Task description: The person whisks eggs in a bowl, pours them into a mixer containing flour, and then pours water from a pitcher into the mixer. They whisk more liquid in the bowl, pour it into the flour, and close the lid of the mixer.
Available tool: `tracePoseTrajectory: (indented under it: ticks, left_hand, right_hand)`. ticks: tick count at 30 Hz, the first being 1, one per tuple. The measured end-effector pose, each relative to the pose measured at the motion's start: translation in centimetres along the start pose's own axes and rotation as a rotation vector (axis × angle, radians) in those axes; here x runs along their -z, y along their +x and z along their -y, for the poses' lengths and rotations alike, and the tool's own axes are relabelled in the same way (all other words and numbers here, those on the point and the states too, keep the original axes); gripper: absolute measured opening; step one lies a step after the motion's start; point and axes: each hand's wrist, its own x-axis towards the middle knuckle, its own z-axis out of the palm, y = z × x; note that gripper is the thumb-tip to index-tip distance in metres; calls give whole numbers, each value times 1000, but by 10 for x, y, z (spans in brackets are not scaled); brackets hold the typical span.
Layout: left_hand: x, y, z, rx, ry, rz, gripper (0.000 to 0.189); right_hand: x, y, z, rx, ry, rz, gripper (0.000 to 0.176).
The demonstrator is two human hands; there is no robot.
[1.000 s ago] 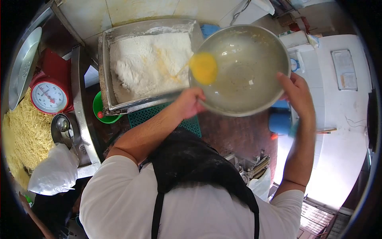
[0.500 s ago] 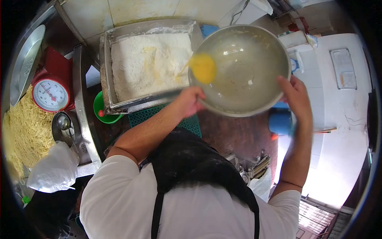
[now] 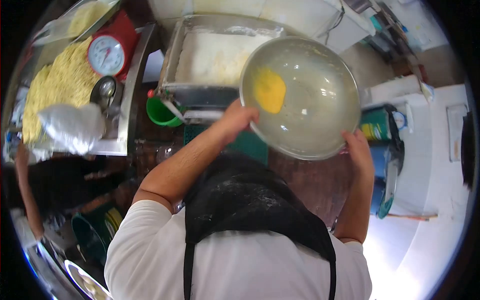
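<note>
A large metal mixing bowl is held up in front of me, tilted toward the left. Yellow liquid, like beaten egg, lies pooled on the left side inside it. My left hand grips the lower left rim, thumb over the edge. On the lower right rim is my right hand, its thumb on the near side and its other fingers mostly hidden. Behind the bowl's left edge stands a metal trough of flour, with pale yellow patches on the white powder.
On a metal counter at left are a red dial scale, a heap of yellow noodles and a plastic bag. Below the trough sits a green bucket. Another person's arm shows at far left. Blue drums stand at right.
My view has swung, so the trough and scale sit further right and higher. The bowl remains in both hands, and the yellow liquid has shifted a little within it.
</note>
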Motion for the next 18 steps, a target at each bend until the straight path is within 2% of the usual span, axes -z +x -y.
tracePoseTrajectory:
  ticks: [2,6,8,10,12,14,15,16,17,18]
  left_hand:
    - [-11,-27,16,-42,133,-114,38]
    - [-38,-82,54,6,98,-284,40]
    - [-46,-107,75,28,65,-340,40]
    - [-50,-129,91,19,-3,-405,40]
    - [-48,-146,117,9,7,-452,37]
    - [-40,-167,139,-3,1,-484,36]
    - [-25,-169,169,-39,-5,-487,37]
    - [-18,-177,188,36,15,-502,37]
    - [-34,-205,174,92,34,-551,36]
    - [-22,-209,203,31,-3,-548,38]
  right_hand:
    - [-1,-3,-21,-15,34,98,28]
    - [3,-3,-68,1,67,204,29]
    - [5,-6,-79,17,13,348,33]
    - [3,-13,-84,23,-33,396,34]
    - [4,-21,-85,39,-71,445,36]
    - [-6,-27,-77,-107,-79,490,42]
    - [-12,-18,-97,-49,25,522,46]
    - [-24,-6,-114,20,122,594,49]
    - [-37,-14,-105,-83,164,680,49]
    - [-48,-3,-119,-51,91,702,43]
